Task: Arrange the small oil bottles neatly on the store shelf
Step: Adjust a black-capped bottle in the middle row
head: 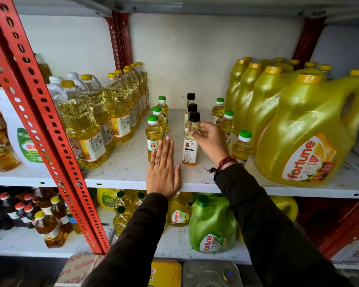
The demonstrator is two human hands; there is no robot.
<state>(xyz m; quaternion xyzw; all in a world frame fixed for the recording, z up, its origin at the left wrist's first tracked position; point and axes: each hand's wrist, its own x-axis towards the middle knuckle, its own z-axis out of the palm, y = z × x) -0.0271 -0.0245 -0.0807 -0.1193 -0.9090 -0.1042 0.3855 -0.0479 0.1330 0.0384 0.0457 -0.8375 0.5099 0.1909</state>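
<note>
**Right hand on front black-cap bottle, left hand flat on shelf**

I see the white shelf [120,162] with small oil bottles in three short rows in the middle gap. Left row: three green-cap bottles [153,135], upright, front to back. Middle row: three black-cap bottles, the front black-cap bottle [191,141] nearest the edge. Right row: three more green-cap small bottles [241,146], spaced looser, staggered.

My right hand [210,141] is at the front black-cap bottle, thumb and fingertips pinching its neck just under the cap; bottle upright, base on the shelf. My left hand [164,168] lies palm down on the shelf edge, fingers straight and pressed together, fingertips touching the base of the front green-cap bottle.

Large clear oil bottles [85,125] stand left, yellow jugs [298,129] right.
</note>
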